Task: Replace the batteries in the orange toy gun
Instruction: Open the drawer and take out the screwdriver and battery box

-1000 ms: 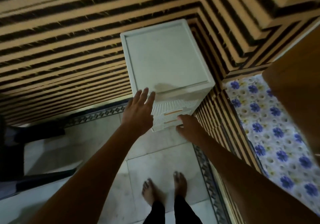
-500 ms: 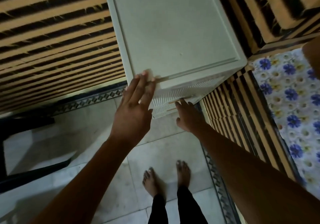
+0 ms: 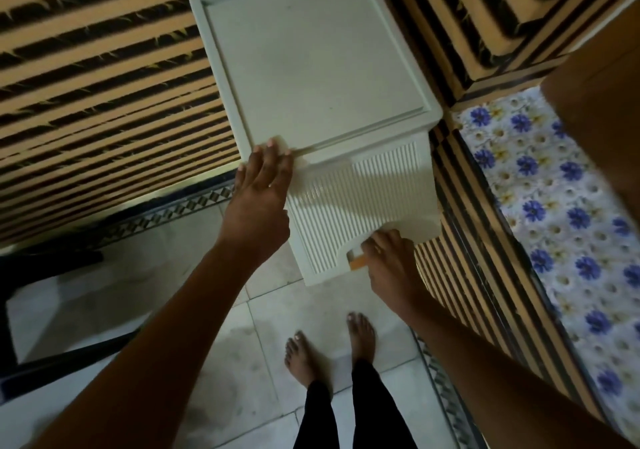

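A white plastic drawer cabinet stands in the corner against striped walls. My left hand lies flat on the front left edge of its top, fingers together. Lower down, my right hand grips the orange handle of a ribbed white drawer, which stands pulled out from the cabinet front. The drawer's inside is hidden from here. No orange toy gun and no batteries are visible.
Brown-and-black striped walls close in behind and to the right. A surface with a blue-flower cloth lies to the right. My bare feet stand on pale floor tiles below the cabinet. A dark object sits at the left.
The view has come closer over the cabinet. My left hand settled on the top's front edge. My right hand took the orange handle and the drawer came outward.
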`<state>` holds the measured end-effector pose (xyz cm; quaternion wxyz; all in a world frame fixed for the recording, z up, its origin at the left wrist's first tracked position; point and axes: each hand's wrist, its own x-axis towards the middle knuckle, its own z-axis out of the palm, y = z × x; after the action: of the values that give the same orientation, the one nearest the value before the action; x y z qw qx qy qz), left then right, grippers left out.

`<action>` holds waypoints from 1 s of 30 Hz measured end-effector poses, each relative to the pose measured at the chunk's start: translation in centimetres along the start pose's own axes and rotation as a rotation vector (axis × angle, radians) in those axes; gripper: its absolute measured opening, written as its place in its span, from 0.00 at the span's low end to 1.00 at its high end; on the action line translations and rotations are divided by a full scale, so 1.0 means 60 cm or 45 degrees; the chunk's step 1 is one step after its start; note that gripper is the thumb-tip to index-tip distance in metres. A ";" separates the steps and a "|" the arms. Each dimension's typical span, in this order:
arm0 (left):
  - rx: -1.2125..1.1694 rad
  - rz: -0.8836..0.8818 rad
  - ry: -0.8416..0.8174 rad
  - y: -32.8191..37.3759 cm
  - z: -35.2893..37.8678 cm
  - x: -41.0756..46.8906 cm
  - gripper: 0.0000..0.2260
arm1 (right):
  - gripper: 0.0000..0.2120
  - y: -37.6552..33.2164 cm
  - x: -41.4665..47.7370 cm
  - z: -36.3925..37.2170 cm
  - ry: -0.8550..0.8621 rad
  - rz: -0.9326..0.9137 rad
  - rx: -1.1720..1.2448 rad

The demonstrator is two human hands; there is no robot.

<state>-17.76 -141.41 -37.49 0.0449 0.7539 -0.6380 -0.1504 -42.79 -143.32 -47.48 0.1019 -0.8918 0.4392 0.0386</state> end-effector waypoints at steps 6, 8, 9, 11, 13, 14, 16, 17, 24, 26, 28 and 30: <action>-0.054 -0.015 -0.213 -0.005 -0.027 0.012 0.48 | 0.21 0.006 -0.072 -0.048 0.453 0.108 0.269; -0.075 -0.006 -0.268 -0.011 -0.034 0.016 0.48 | 0.22 0.001 -0.074 -0.067 0.580 0.101 0.291; -0.075 0.004 -0.283 -0.014 -0.037 0.017 0.48 | 0.22 -0.002 -0.067 -0.078 0.635 0.087 0.302; -0.083 0.014 -0.300 -0.021 -0.040 0.018 0.49 | 0.21 -0.007 -0.046 -0.093 0.679 0.057 0.298; -0.119 -0.002 -0.313 -0.027 -0.040 0.020 0.48 | 0.20 -0.012 -0.022 -0.102 0.627 0.051 0.264; -0.144 -0.015 -0.314 -0.029 -0.039 0.022 0.47 | 0.19 -0.013 -0.009 -0.104 0.606 0.051 0.249; -0.187 -0.024 -0.311 -0.033 -0.037 0.025 0.45 | 0.15 -0.015 0.018 -0.105 0.609 0.056 0.217; -0.192 -0.022 -0.303 -0.036 -0.034 0.026 0.45 | 0.13 -0.017 0.031 -0.105 0.637 0.061 0.200; -0.218 -0.047 -0.215 -0.042 -0.006 0.018 0.55 | 0.14 -0.014 0.121 -0.106 0.572 0.147 0.211; -0.205 -0.051 -0.190 -0.044 -0.003 0.017 0.55 | 0.18 -0.015 0.142 -0.107 0.599 0.144 0.200; -0.198 -0.068 -0.123 -0.040 -0.001 0.014 0.51 | 0.22 -0.015 0.150 -0.109 0.638 0.150 0.228; -0.184 -0.085 -0.044 -0.030 0.001 0.009 0.44 | 0.22 -0.013 0.144 -0.106 0.692 0.180 0.305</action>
<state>-16.01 -141.59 -38.11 0.0832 0.7667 -0.6007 -0.2107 -37.01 -150.94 -42.55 0.0821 -0.8184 0.5126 -0.2463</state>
